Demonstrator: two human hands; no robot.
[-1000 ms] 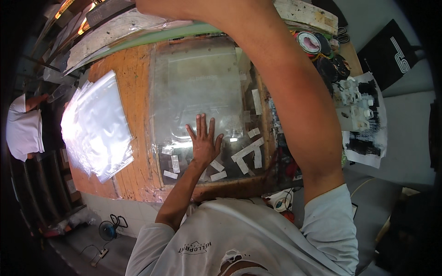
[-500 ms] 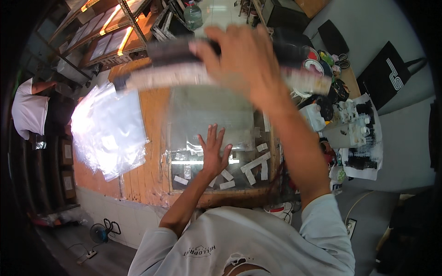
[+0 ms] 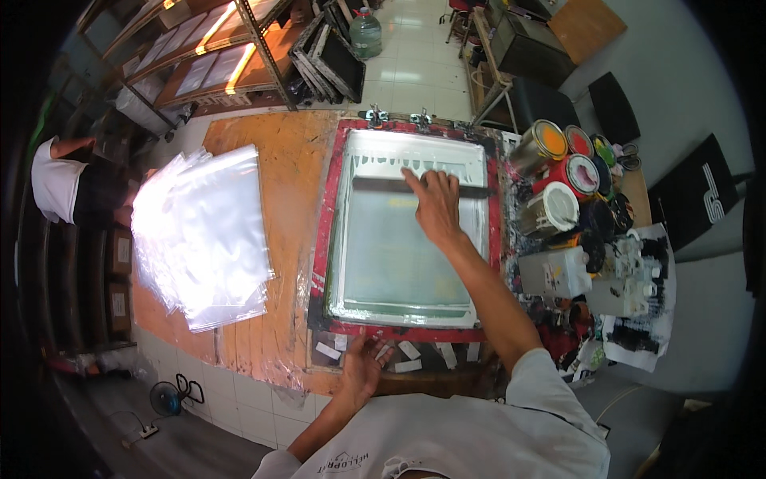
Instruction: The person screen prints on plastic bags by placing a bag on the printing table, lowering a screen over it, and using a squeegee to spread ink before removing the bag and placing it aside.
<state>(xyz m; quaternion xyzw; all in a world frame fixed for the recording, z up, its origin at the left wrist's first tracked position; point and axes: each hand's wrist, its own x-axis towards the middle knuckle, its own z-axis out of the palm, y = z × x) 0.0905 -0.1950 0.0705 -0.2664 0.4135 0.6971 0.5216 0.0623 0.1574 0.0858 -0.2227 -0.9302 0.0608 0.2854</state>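
A screen-printing frame (image 3: 321, 263) with red-taped edges lies flat on the worktable, its mesh pale and greenish. White ink (image 3: 415, 148) forms a band with drips at the mesh's far end. Just below that band my right hand (image 3: 437, 209) is closed on a long dark squeegee (image 3: 375, 184) that lies across the mesh. At the frame's near edge is my left hand (image 3: 365, 369), palm turned up, loosely open with fingers apart. Its fingertips are at the red edge, and I cannot tell whether they press on it. Several small white strips (image 3: 408, 350) lie beside that hand.
A pile of clear plastic sheets (image 3: 215, 239) covers the table's left part. Open ink cans (image 3: 549, 140) and white plastic containers (image 3: 558, 271) crowd the right side. Hinge clamps (image 3: 423, 120) stand at the frame's far edge. Another person (image 3: 60, 180) works at far left.
The raised frame has come down flat over the glass-like surface. My right hand has gone from the frame's lifted edge to the squeegee. My left hand has drawn back toward me.
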